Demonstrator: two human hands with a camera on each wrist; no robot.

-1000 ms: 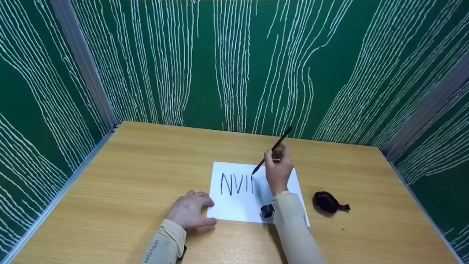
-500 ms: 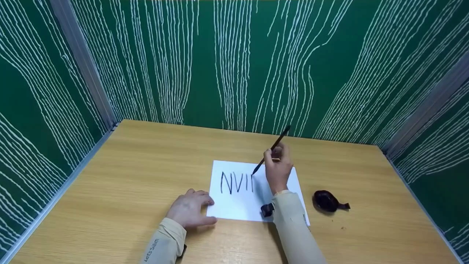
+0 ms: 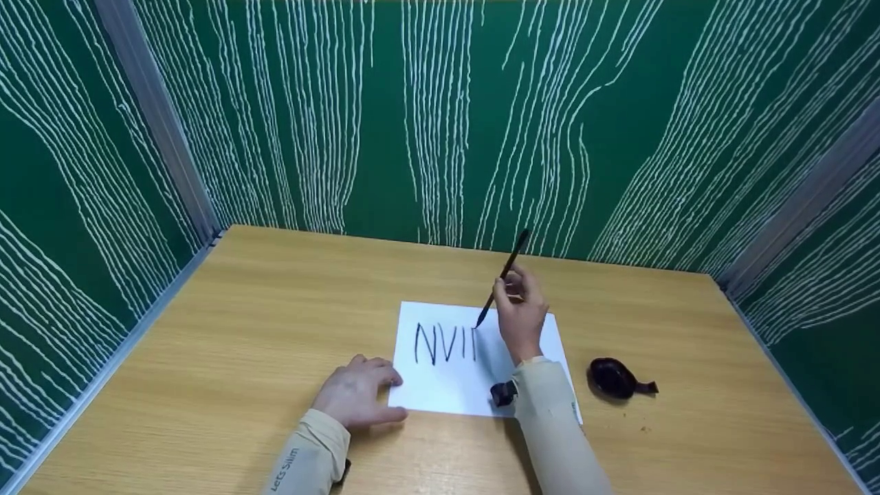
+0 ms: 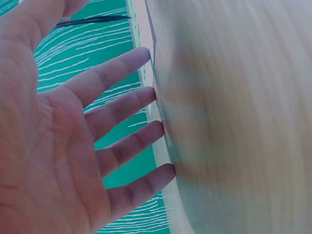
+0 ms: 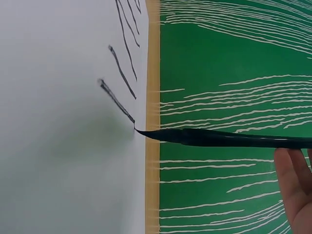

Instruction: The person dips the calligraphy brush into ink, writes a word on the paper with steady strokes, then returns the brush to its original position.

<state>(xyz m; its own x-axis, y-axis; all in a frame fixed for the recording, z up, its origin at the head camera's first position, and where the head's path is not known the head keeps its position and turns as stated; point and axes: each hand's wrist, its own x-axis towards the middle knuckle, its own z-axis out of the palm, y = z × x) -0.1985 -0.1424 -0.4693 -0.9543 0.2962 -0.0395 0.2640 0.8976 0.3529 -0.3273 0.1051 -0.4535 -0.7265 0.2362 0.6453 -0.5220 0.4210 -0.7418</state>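
The left hand [image 3: 357, 393] is being rested at the left edge of the white paper [image 3: 436, 395], fingers extended and spread, nothing being gripped. The paper is being supported flat by the wooden table [image 3: 227, 330]. Black strokes [image 3: 447, 357] are being displayed on the paper's upper left part. The tip of the black brush [image 5: 219, 139] is being held at the rightmost stroke's top end; its tilted shaft is being pinched by the right hand [image 3: 521, 320] above the paper's right half. Right of the paper, a dark handled dish [image 3: 612, 378] is being supported.
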